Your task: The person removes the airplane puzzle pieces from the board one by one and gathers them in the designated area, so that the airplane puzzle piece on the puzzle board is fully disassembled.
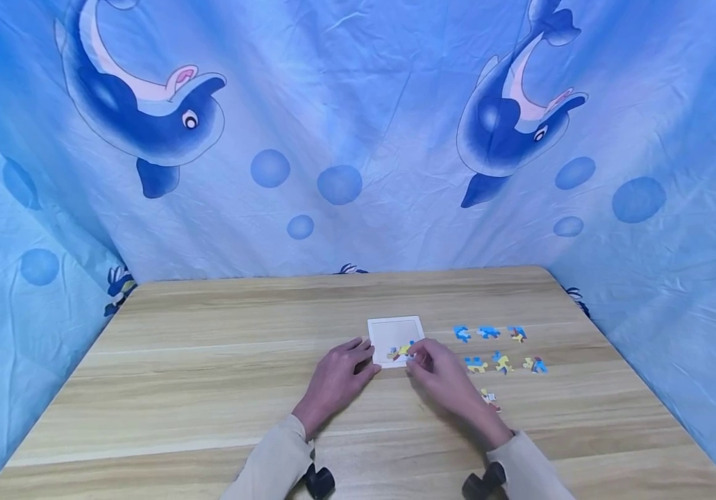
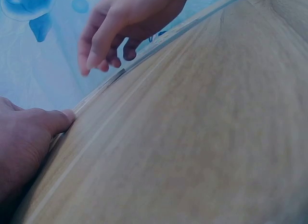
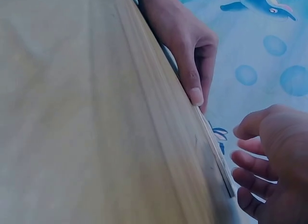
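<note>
A small white puzzle tray (image 1: 395, 320) lies on the table, with several joined jigsaw pieces (image 1: 402, 351) along its near side. My left hand (image 1: 337, 378) holds the tray by its near left corner, thumb at the near edge and fingers along the left side. Over the tray's near right part hovers my right hand (image 1: 442, 378). In the right wrist view, the right hand's loosely bent fingers (image 3: 254, 166) stand apart from the thumb, and no piece shows between them. The tray appears edge-on in both wrist views, so its face is hidden there.
Right of the tray, loose jigsaw pieces lie in rows: a back row with a blue piece (image 1: 488, 332), a middle row with a yellow and blue piece (image 1: 502, 362). Another piece (image 1: 488, 396) lies nearer, partly behind the right wrist. A dolphin-print curtain (image 1: 345, 104) hangs behind the wooden table (image 1: 239, 333).
</note>
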Demonstrator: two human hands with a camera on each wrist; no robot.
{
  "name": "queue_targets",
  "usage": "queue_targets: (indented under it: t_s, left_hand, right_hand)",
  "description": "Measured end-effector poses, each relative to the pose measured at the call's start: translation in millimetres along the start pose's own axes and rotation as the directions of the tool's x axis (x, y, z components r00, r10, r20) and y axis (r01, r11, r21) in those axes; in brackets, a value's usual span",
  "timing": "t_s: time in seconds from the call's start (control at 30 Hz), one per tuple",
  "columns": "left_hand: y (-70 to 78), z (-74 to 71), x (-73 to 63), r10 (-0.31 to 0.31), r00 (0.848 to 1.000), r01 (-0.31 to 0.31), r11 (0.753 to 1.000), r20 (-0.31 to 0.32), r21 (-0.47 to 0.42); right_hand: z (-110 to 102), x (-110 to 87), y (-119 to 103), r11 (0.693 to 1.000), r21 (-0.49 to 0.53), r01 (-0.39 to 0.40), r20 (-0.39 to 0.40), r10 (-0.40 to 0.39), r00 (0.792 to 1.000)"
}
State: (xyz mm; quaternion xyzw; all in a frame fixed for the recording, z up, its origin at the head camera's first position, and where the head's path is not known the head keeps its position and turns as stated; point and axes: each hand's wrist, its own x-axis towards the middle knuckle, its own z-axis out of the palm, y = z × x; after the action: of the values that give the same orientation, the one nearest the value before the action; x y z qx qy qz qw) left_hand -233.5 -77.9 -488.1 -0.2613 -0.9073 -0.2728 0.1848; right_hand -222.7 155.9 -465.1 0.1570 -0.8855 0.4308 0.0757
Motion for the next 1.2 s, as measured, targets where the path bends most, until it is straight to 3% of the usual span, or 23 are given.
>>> queue_targets:
  t_s: [0.23,0.4,1.2]
  left_hand:
    - [-0.2,0.3,0.8,0.013,1.000,-0.014,1.000,-0.014,-0.015]
    - [-0.8,0.6,1.0,0.015,1.000,-0.015,1.000,-0.014,-0.017]
    - [-1.4,0.8,0.9,0.008,1.000,-0.008,1.000,-0.004,-0.013]
  right_hand:
    - [11.9,11.7,4.6,0.984,-0.158,0.081,-0.014,-0.084,0.996]
    - [16.6,15.8,5.9,0.965,-0.252,0.070,-0.011,-0.075,0.997]
    - [16.7,18.9,2.9,0.985,-0.172,-0.019,0.012,0.021,1.000]
